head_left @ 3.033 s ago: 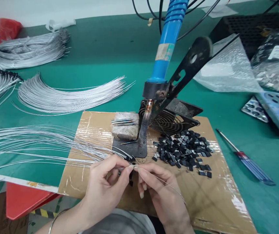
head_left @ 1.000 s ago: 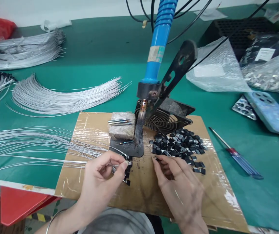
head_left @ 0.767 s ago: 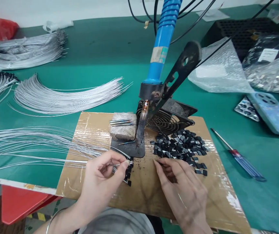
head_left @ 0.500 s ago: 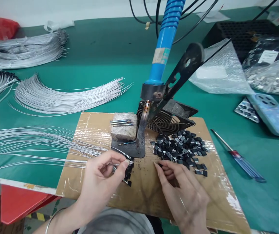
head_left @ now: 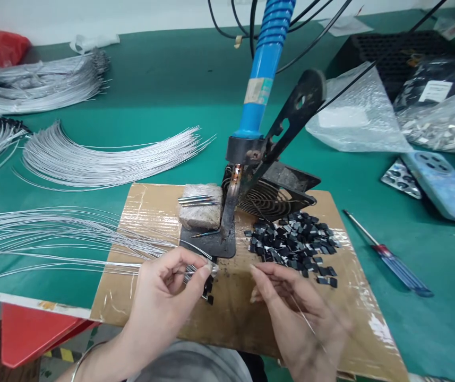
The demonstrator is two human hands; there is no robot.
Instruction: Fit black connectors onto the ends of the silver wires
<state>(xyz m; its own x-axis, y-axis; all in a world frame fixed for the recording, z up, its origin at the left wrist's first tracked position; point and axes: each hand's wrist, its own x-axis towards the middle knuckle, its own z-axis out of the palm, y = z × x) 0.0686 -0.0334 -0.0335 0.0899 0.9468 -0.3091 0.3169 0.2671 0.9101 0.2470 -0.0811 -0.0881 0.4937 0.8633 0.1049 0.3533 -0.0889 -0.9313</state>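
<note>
My left hand (head_left: 168, 297) is closed in a pinch on the ends of a bundle of thin silver wires (head_left: 52, 239) that fan out to the left over the cardboard mat (head_left: 354, 323). Small black parts (head_left: 208, 289) hang from those wire ends beside my fingertips. My right hand (head_left: 294, 313) is closed around one thin wire (head_left: 306, 323) that runs back over its palm, fingertips just in front of the pile of small black components (head_left: 293, 245). Behind both hands a blue-handled soldering iron (head_left: 261, 79) rests tilted in a black stand.
A grey sponge block (head_left: 200, 208) with metal tips lies by the iron's tip, a black fan grille (head_left: 275, 193) behind. More wire bundles (head_left: 103, 159) lie at left. A screwdriver (head_left: 386, 254), plastic bags (head_left: 354, 114) and a blue phone (head_left: 444, 183) sit at right.
My right hand left the wire ends, reached to the black component pile, and has now drawn back slightly with a thin wire along it. My left hand has kept its pinch.
</note>
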